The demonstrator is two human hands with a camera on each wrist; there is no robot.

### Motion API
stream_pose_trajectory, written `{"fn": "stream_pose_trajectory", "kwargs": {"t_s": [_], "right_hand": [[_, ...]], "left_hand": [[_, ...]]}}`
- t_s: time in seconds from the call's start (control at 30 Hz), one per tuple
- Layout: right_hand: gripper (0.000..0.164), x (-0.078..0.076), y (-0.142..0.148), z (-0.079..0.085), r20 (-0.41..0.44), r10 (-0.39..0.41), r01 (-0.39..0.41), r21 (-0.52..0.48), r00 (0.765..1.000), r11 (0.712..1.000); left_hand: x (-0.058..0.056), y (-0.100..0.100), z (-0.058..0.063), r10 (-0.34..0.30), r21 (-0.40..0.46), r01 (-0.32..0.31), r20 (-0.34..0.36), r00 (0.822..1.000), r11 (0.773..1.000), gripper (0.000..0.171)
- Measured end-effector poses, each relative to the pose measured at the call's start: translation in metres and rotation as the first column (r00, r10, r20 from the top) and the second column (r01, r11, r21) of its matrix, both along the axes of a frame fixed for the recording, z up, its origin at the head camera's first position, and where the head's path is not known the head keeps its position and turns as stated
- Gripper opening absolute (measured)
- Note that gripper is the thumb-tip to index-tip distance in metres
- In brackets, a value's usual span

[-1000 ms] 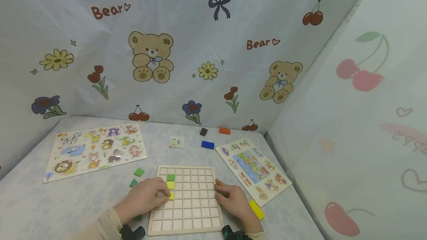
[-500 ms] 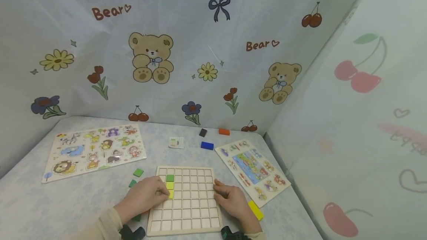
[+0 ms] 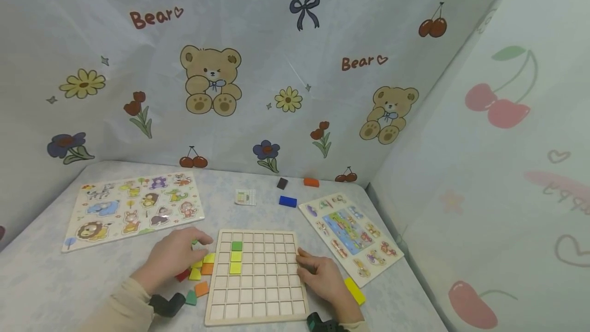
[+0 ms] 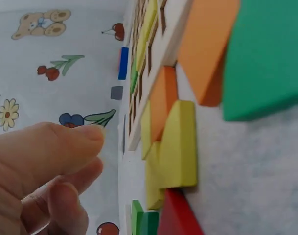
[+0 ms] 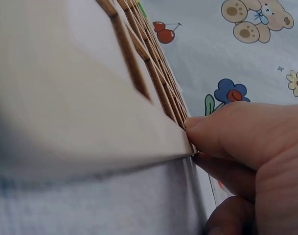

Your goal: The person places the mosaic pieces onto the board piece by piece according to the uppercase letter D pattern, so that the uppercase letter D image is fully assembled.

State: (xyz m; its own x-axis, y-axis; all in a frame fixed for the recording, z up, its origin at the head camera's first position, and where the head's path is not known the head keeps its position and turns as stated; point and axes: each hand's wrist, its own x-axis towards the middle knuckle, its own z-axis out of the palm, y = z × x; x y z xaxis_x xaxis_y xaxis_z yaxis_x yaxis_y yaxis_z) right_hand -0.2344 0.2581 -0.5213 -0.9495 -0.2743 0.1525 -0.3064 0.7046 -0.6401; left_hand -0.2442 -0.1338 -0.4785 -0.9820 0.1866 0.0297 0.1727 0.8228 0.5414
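A wooden grid board [image 3: 271,295] lies in front of me, with one green tile [image 3: 236,246] and two yellow tiles in a column near its left side. Just left of the board my left hand [image 3: 172,255] hovers over loose coloured pieces, thumb and fingers apart and nothing between them. Among these are a yellow piece [image 4: 180,152], a red piece [image 4: 175,215], an orange tile [image 3: 202,288] and a green piece [image 3: 191,298]. My right hand [image 3: 322,275] pinches the board's right edge between thumb and finger, seen close in the right wrist view.
An animal puzzle [image 3: 133,206] lies at the back left, another picture puzzle [image 3: 350,234] at the right. Behind the board are a small printed card [image 3: 245,197] and blue [image 3: 288,201], black and orange blocks. A yellow block [image 3: 354,291] lies beside my right hand.
My left hand has let go of the lower yellow tile, which sits in the column, and has moved left over the loose pieces. My right hand stays at the board's edge.
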Motion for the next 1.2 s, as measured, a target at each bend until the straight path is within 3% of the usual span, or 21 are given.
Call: {"fn": "stream_pose_trajectory", "kwargs": {"t_s": [0.13,0.33,1.2], "right_hand": [[0.034,0.000,0.000,-0.001,0.003,-0.008,0.008,-0.002,1.000,1.000],[0.034,0.000,0.000,-0.001,0.003,-0.009,0.009,-0.014,1.000,1.000],[0.033,0.001,0.000,-0.002,0.006,-0.012,0.012,-0.020,1.000,1.000]], "left_hand": [[-0.003,-0.001,-0.009,-0.026,-0.007,0.027,0.047,0.999,1.000,0.025],[-0.007,-0.002,-0.017,-0.040,-0.011,0.041,0.030,0.999,0.999,0.022],[-0.011,-0.001,-0.020,-0.010,-0.074,0.008,-0.028,1.000,0.997,0.029]]}}
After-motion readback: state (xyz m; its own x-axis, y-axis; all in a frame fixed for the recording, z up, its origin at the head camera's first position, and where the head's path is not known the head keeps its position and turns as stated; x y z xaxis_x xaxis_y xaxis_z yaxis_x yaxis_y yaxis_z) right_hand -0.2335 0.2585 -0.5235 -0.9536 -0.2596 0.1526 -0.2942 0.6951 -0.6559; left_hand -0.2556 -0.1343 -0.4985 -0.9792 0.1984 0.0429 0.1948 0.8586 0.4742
